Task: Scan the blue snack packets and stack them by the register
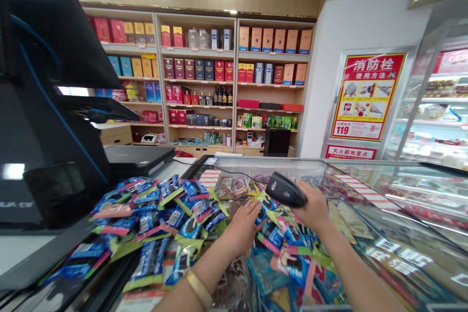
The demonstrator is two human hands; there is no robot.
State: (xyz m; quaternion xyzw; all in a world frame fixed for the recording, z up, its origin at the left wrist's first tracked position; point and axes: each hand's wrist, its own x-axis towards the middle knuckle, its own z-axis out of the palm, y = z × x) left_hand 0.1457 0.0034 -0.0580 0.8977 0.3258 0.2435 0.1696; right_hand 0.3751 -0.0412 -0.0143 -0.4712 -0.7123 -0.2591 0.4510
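Two hands, right hand (314, 206) gripping a black barcode scanner (285, 190), left hand (239, 230) open on blue snack packets (171, 219)

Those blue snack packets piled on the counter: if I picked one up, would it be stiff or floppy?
Probably floppy and light: the blue snack packets look like thin, crinkled film, bending over one another. They may also slide easily, since their glossy faces lie loosely on each other and on the glass counter.
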